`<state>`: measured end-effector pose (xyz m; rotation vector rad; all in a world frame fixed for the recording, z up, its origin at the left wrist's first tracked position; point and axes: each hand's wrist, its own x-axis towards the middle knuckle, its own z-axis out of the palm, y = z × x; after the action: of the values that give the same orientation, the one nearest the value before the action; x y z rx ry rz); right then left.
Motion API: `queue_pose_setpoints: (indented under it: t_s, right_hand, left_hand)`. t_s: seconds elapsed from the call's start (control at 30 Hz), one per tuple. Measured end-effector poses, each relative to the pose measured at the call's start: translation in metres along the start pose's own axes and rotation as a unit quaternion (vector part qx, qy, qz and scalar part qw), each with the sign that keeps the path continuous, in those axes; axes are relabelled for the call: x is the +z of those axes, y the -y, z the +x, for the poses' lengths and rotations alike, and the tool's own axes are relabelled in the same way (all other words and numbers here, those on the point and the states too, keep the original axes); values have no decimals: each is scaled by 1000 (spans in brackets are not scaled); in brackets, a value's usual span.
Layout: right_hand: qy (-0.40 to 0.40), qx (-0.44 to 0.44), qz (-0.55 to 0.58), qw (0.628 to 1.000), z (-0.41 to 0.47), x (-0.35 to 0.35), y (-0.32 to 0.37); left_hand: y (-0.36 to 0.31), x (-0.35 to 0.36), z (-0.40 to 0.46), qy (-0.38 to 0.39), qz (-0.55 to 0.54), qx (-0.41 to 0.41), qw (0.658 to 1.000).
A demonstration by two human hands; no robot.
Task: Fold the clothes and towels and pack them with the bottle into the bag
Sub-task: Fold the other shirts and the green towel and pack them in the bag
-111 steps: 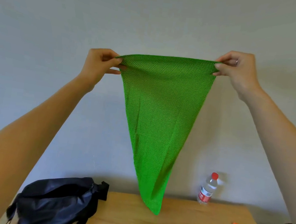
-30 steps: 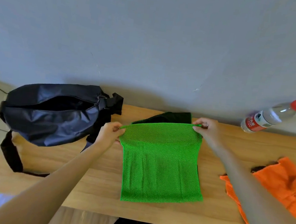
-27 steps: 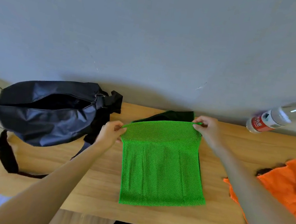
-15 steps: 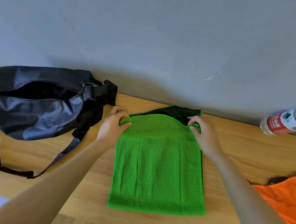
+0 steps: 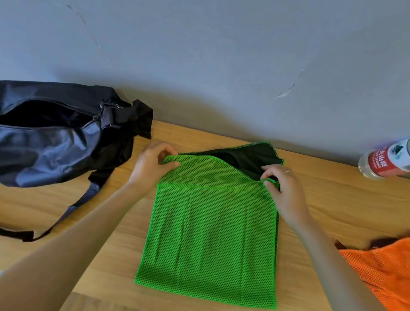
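We note both forearms bare, no sleeves reaching into view. Our left hand (image 5: pixel 151 166) carries no jewellery that we can see. Our right hand (image 5: pixel 286 192) wears a thin pale ring on one finger.

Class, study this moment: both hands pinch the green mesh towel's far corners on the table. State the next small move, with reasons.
Probably lay the pinched edge flat: left hand and right hand hold the green mesh towel misaligned, dark underside showing.

Bottle (image 5: pixel 404 158) top cut off by right edge; orange cloth (image 5: pixel 397 269) & bag (image 5: pixel 32 130) partly out of frame.
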<state>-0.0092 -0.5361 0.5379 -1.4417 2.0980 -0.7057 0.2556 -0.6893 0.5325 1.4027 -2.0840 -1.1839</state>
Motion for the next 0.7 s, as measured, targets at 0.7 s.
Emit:
queue_pose_setpoints:
  t_s: [0.7]
  right_hand:
    - [-82,-2,72,994,-25,-13,7]
  left_hand:
    - [3,10,1,31,23,-10,999]
